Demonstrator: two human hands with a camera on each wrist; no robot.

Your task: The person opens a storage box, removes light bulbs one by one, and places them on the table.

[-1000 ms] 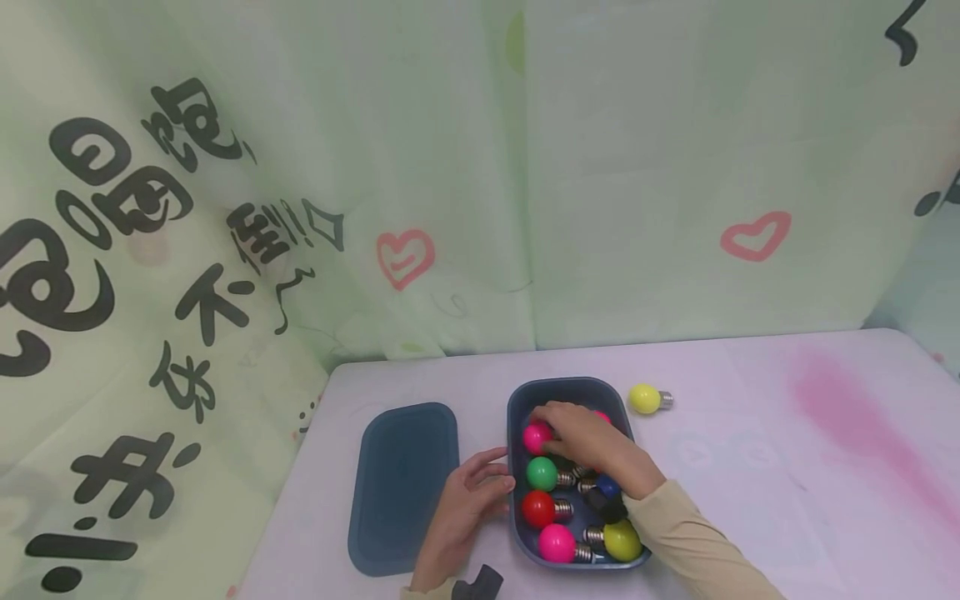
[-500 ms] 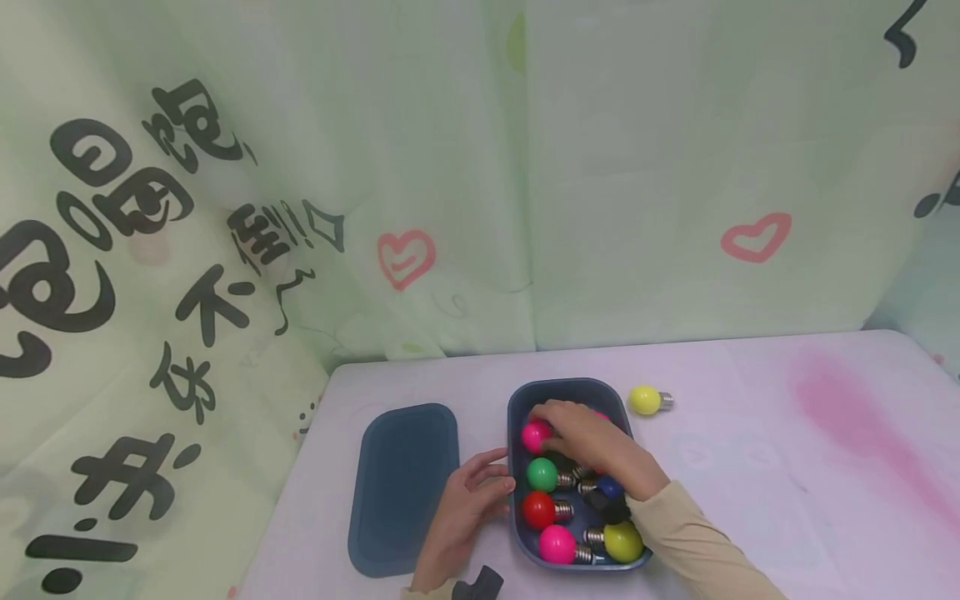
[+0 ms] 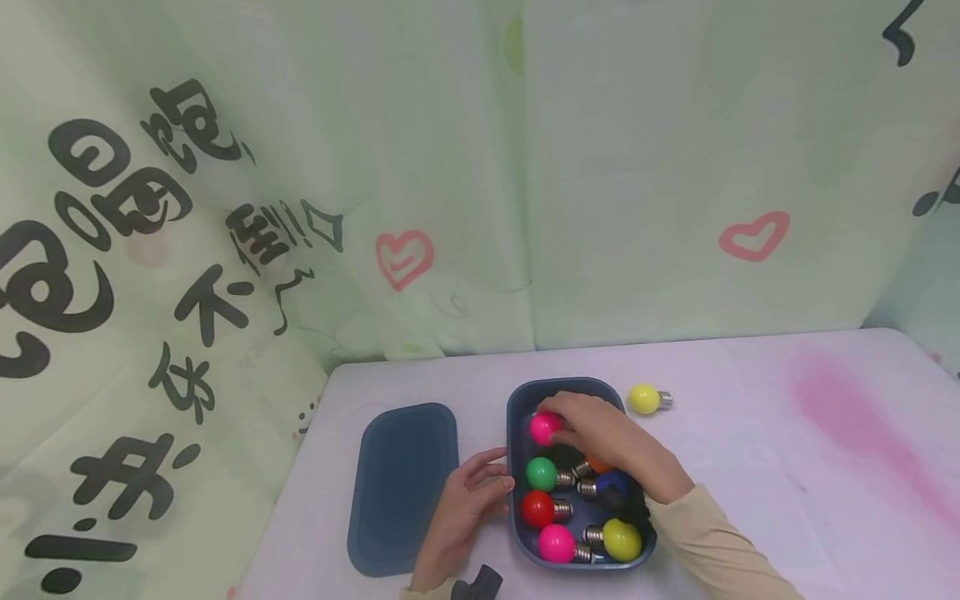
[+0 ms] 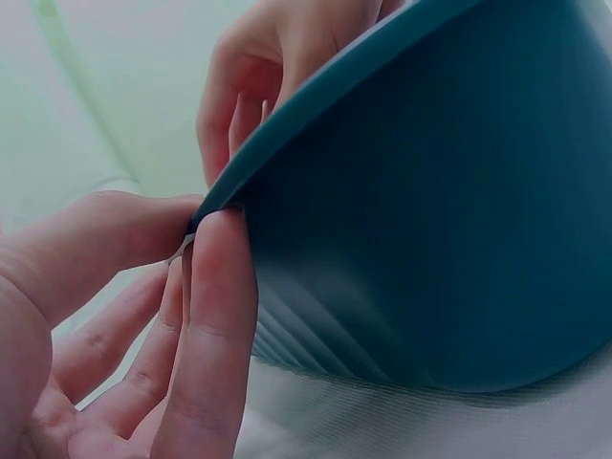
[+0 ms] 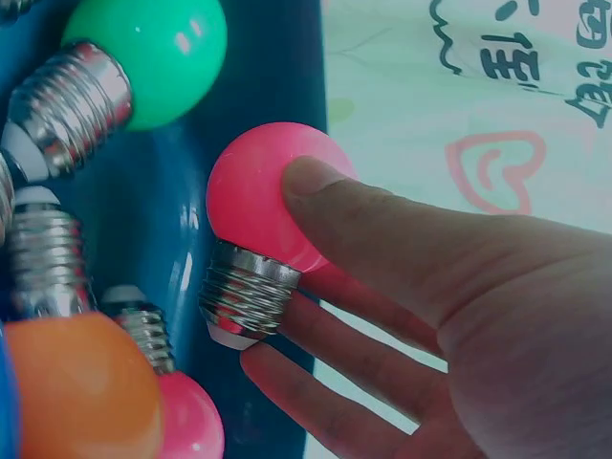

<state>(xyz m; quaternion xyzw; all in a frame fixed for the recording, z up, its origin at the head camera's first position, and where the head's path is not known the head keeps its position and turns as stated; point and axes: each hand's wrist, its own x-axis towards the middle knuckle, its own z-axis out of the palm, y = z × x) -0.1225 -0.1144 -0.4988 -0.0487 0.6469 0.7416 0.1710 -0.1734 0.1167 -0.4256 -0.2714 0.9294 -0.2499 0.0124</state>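
Moved: R hand (image 3: pixel 603 429) + its pink bulb (image 5: pixel 263 191) a bit further R & fwd vs. ½ sec ago; L hand (image 3: pixel 465 500) approx. same spot.
L fingers: thumb + index tips at box (image 4: pixel 421 210) rim, rest loose; can't tell if it's a real pinch.
R fingers: thumb on globe, others behind; bulb grasped.
Pink bulb: in far L part of box, globe up, screw base down, tilted.
Feel: prob. light, stiff, smooth so a bit slippery; could crack if glass.
Best hold: round globe's widest part, or ribbed metal base for extra grip; don't squeeze hard.
Box, near end: pink one (image 3: pixel 557 543) L, yellow one (image 3: pixel 622 541) R, red one (image 3: pixel 537 508) just past.
Box, mid: green one (image 3: pixel 541 473) L, blue (image 3: pixel 611 483) & orange (image 5: pixel 81 382) R.
In the way: box wall, plus 2nd pink (image 5: pixel 186 421) beside orange.
Lid: flat blue lid (image 3: pixel 405 492) on table, L of box.
Outside box: loose yellow bulb (image 3: pixel 643 399), far R.
Back: curtain (image 3: pixel 637 167) w/ hearts.
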